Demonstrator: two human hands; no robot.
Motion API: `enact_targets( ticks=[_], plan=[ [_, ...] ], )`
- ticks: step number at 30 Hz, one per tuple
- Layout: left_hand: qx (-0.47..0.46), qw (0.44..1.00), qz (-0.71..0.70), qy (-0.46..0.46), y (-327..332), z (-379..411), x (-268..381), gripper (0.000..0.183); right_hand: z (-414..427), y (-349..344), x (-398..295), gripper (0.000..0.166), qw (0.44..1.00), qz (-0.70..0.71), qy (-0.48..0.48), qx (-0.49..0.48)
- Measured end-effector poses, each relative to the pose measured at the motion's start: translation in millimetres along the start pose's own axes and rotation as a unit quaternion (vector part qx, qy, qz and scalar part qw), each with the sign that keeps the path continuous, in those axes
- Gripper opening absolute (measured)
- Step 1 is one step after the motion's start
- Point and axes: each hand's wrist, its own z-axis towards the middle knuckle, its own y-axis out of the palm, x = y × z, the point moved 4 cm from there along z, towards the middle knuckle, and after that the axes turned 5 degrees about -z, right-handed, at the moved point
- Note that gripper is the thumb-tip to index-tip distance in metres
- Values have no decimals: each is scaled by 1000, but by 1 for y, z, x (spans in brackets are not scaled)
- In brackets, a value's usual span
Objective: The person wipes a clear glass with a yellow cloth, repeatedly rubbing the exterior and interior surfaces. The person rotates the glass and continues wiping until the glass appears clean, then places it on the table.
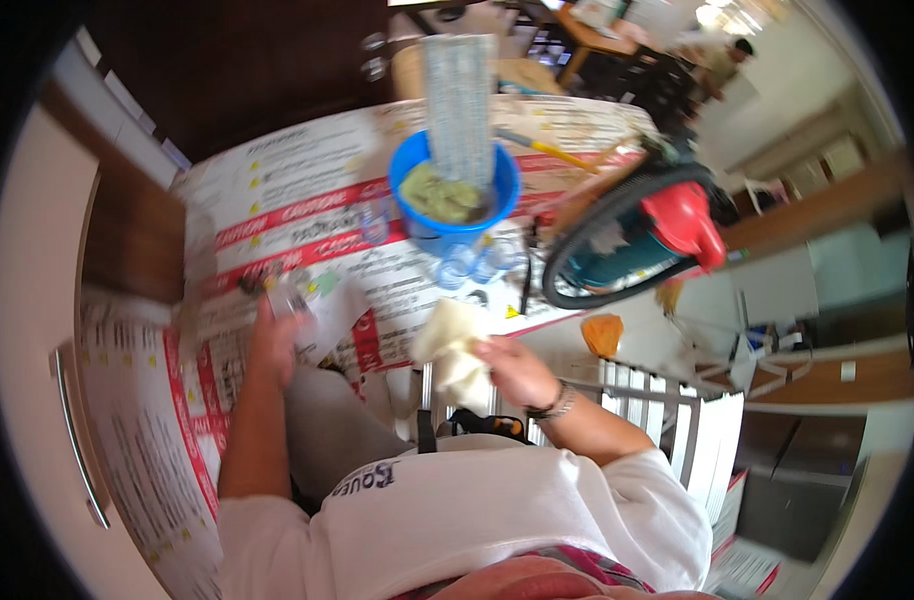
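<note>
My left hand [280,337] is closed around a blurred clear item, perhaps a plastic bottle or container [288,300]; motion blur hides its exact kind. A crumpled cream cloth [457,352] hangs from the fingers of my right hand [517,371], in front of my body. Beyond the hands stands a blue bucket [509,191] with a yellow-green cloth [438,195] inside. A long, pale, ribbed flat piece [459,105] rises upright out of the bucket. Clear plastic bottles [457,266] are beside the bucket's near side, and another clear bottle [374,217] is at its left.
Printed protective sheeting [307,150] covers the floor. To the right lie a red and teal vacuum cleaner [674,225] with a black hose, an orange cloth [601,334] and a metal ladder [652,405]. A cabinet door [44,300] borders the left. Another person [723,71] is far off.
</note>
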Motion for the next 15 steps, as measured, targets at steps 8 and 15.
enact_targets(
  ticks=[8,15],
  plan=[
    [-153,963,-221,16,175,-91,-18,35,-32,58,-52,46,739,-479,-467,78],
    [-158,961,93,207,248,-107,-18,38,-50,0,-82,44,941,-104,-308,95]
  ],
)
